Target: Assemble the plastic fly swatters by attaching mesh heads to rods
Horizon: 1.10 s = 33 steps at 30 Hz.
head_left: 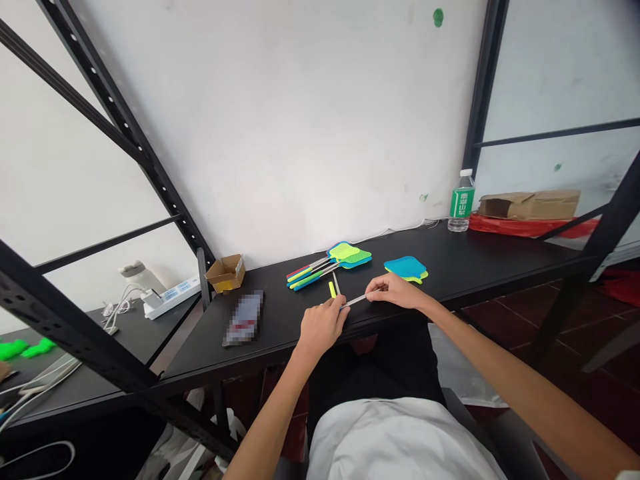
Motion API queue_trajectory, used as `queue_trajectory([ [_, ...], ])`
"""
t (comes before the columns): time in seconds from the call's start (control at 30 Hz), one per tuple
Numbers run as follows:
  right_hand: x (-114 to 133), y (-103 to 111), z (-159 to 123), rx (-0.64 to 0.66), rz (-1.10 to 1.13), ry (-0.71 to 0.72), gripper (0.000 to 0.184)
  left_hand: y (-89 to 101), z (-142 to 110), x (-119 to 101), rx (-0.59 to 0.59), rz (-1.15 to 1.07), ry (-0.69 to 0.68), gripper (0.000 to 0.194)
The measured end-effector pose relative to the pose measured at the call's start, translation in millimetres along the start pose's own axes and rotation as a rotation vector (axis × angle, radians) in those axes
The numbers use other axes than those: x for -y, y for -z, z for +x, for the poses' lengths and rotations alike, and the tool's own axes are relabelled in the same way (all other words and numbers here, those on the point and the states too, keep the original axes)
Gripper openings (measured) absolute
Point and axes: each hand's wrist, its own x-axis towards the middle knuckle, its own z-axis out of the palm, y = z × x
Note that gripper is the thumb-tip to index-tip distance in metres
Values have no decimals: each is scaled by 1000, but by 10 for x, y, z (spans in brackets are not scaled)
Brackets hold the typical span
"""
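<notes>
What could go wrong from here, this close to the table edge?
The thin silver rod between the left hand and right hand could slip and drop over the black table's front edge. The left hand might knock the short yellow-green stick just beyond its fingers. The right hand may nudge the flat blue mesh piece lying beside it.

Green label (463, 202) on bottle, black tabletop (440, 257).
</notes>
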Motion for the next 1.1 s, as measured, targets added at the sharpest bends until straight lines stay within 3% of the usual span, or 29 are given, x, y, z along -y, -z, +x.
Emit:
queue_trajectory([
  [0.33, -38, -13, 11, -4, 63, 27, 30, -4, 2, -11, 3, 14, 9, 35],
  [1.1, 69, -6, -19, 3, -29, 6, 31, -3, 0, 1, -10, 13, -12, 34],
])
